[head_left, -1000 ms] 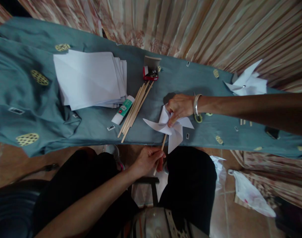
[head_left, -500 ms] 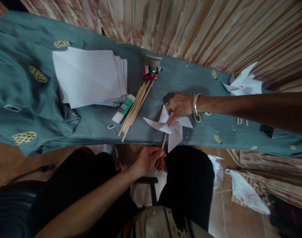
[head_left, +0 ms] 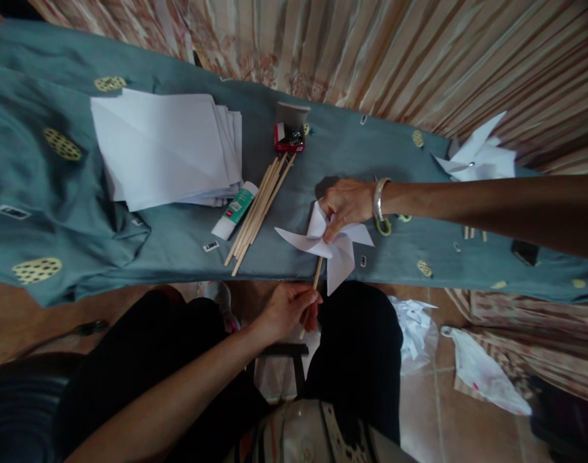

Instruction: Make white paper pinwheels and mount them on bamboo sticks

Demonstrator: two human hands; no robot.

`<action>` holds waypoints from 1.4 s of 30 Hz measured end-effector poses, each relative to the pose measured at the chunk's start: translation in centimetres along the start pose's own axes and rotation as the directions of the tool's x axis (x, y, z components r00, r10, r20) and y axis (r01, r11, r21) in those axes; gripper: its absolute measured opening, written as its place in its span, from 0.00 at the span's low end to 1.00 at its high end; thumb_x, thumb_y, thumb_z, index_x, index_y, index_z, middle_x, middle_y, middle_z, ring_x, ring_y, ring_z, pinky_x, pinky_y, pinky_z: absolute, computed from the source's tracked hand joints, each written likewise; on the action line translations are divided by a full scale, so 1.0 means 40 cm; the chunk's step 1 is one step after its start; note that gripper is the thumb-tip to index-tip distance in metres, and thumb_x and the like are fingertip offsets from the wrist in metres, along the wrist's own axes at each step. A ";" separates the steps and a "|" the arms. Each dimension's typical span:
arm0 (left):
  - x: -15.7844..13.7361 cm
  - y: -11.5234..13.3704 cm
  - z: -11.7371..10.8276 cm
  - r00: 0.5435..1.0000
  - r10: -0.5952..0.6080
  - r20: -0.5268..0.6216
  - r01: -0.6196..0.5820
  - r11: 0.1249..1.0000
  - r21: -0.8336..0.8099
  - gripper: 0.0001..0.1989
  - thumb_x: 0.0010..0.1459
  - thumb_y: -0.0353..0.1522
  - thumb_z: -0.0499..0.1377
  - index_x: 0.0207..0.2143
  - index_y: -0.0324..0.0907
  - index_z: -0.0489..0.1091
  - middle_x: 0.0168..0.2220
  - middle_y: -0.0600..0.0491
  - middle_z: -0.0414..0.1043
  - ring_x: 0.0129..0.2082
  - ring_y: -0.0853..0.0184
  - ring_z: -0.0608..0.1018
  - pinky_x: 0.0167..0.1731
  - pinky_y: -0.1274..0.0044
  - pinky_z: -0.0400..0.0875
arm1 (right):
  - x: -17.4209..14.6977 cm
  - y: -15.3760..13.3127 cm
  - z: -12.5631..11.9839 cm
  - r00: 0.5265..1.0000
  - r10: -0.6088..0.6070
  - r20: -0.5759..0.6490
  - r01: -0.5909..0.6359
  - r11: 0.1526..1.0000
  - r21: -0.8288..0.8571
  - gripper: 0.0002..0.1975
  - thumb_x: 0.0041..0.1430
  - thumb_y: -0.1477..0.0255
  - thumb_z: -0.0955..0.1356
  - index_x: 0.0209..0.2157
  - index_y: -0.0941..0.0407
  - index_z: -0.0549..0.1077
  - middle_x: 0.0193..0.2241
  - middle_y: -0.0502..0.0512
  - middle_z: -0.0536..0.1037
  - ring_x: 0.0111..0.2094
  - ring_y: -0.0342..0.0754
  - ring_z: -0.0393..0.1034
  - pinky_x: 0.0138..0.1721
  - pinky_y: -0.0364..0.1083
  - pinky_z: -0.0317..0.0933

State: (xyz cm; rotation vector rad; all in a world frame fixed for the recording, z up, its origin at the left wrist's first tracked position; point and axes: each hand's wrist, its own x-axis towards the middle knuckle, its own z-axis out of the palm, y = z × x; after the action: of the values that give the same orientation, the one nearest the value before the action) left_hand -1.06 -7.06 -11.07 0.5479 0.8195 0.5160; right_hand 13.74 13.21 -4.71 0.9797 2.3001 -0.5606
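A white paper pinwheel point(head_left: 341, 257) lies at the front of the cloth-covered table, its curved blades spread. Its thin wooden stick point(head_left: 318, 272) runs out from under the blades past the table's edge. My left hand point(head_left: 290, 308) is closed round the lower part of that stick. From above, my right hand point(head_left: 348, 204), with a silver bangle at the wrist, presses its thumb on the pinwheel's centre; its other fingers curl over the rear blades and are partly hidden. Scissors with green handles point(head_left: 383, 227) lie partly under my right forearm.
To the left are a stack of white paper point(head_left: 163, 148), a glue stick point(head_left: 235, 211), several wooden sticks point(head_left: 261, 212) and an open red box point(head_left: 290, 137) of small metal pieces. Another pinwheel point(head_left: 482, 157) and a dark phone-like object point(head_left: 524, 252) lie right. Plastic bags point(head_left: 484, 370) rest on the floor.
The view has shifted slightly, so the table things at left appear a little further left. Both hands keep their hold on the pinwheel and its stick.
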 end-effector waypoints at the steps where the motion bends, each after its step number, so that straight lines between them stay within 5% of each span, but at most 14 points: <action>1: 0.001 -0.001 0.000 1.000 0.001 0.001 -0.001 1.000 -0.002 0.18 0.50 0.45 0.58 0.25 0.39 0.67 0.13 0.57 0.65 0.12 0.73 0.66 0.15 0.81 0.56 | 0.001 0.001 0.000 1.000 -0.005 0.000 0.005 1.000 0.001 0.19 0.33 0.56 0.79 0.22 0.55 0.79 0.14 0.41 0.73 0.17 0.38 0.61 0.22 0.40 0.46; 9: 0.001 -0.005 0.000 1.000 0.015 -0.003 -0.015 1.000 -0.022 0.17 0.50 0.45 0.59 0.24 0.38 0.68 0.13 0.57 0.65 0.12 0.73 0.66 0.16 0.81 0.56 | 0.001 -0.006 -0.002 1.000 0.005 0.014 -0.005 1.000 -0.002 0.19 0.34 0.57 0.79 0.23 0.57 0.80 0.13 0.43 0.72 0.16 0.38 0.58 0.24 0.42 0.47; 18: -0.007 0.004 0.000 0.998 0.021 -0.056 -0.022 1.000 -0.021 0.22 0.45 0.49 0.63 0.27 0.38 0.69 0.16 0.57 0.67 0.14 0.71 0.71 0.16 0.80 0.61 | -0.054 -0.014 -0.006 1.000 -0.022 -0.020 0.023 1.000 0.019 0.20 0.44 0.58 0.77 0.31 0.61 0.81 0.25 0.50 0.77 0.23 0.39 0.60 0.28 0.43 0.47; 27: -0.030 0.038 0.001 0.993 0.057 -0.108 -0.057 0.998 0.002 0.23 0.44 0.49 0.64 0.29 0.37 0.70 0.19 0.57 0.67 0.15 0.72 0.72 0.17 0.79 0.67 | -0.088 0.008 -0.028 0.999 0.044 0.014 -0.046 0.968 0.247 0.25 0.50 0.49 0.70 0.22 0.59 0.70 0.19 0.45 0.65 0.23 0.39 0.54 0.27 0.44 0.44; 32: -0.030 0.078 0.004 0.985 0.122 -0.119 -0.118 0.992 0.041 0.22 0.45 0.48 0.64 0.29 0.37 0.71 0.19 0.58 0.67 0.15 0.73 0.72 0.17 0.81 0.67 | -0.135 0.048 0.003 0.974 0.106 -0.202 0.014 0.856 0.516 0.27 0.48 0.44 0.67 0.25 0.57 0.73 0.20 0.45 0.66 0.23 0.41 0.57 0.27 0.43 0.48; 35: -0.025 0.106 0.010 0.980 0.152 -0.128 -0.146 0.988 0.048 0.23 0.44 0.48 0.65 0.29 0.37 0.71 0.18 0.59 0.68 0.16 0.73 0.72 0.17 0.81 0.67 | -0.180 0.053 0.041 0.847 0.264 -0.462 0.086 0.789 0.609 0.29 0.50 0.44 0.66 0.32 0.57 0.76 0.24 0.49 0.73 0.26 0.44 0.64 0.29 0.44 0.55; 38: -0.017 0.131 0.022 0.978 0.162 -0.129 -0.155 0.986 0.065 0.23 0.44 0.48 0.66 0.29 0.37 0.71 0.18 0.58 0.68 0.16 0.72 0.72 0.18 0.81 0.66 | -0.227 0.029 0.088 0.534 0.442 -0.721 0.108 0.810 0.577 0.27 0.53 0.47 0.67 0.38 0.56 0.77 0.34 0.56 0.79 0.36 0.50 0.72 0.38 0.48 0.61; 40: -0.010 0.145 0.032 0.974 0.186 -0.128 -0.176 0.981 0.087 0.23 0.45 0.48 0.66 0.29 0.37 0.71 0.18 0.57 0.69 0.16 0.72 0.72 0.19 0.80 0.66 | -0.251 0.003 0.124 0.331 0.560 -0.760 0.101 0.780 0.618 0.25 0.55 0.49 0.67 0.41 0.56 0.77 0.37 0.58 0.80 0.39 0.53 0.73 0.43 0.50 0.63; 42: 0.000 0.158 0.041 0.967 0.218 -0.129 -0.205 0.973 0.109 0.23 0.44 0.49 0.67 0.29 0.37 0.72 0.19 0.56 0.70 0.18 0.72 0.73 0.22 0.79 0.68 | -0.263 -0.022 0.162 0.192 0.656 -0.730 0.126 0.721 0.681 0.23 0.57 0.51 0.66 0.40 0.55 0.77 0.36 0.58 0.81 0.39 0.54 0.74 0.44 0.52 0.64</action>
State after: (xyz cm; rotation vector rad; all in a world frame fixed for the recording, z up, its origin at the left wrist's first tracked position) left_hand -1.14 -2.78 -6.16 0.6980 0.9282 0.7211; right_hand 21.25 3.60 -2.63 2.7637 2.7697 -0.6397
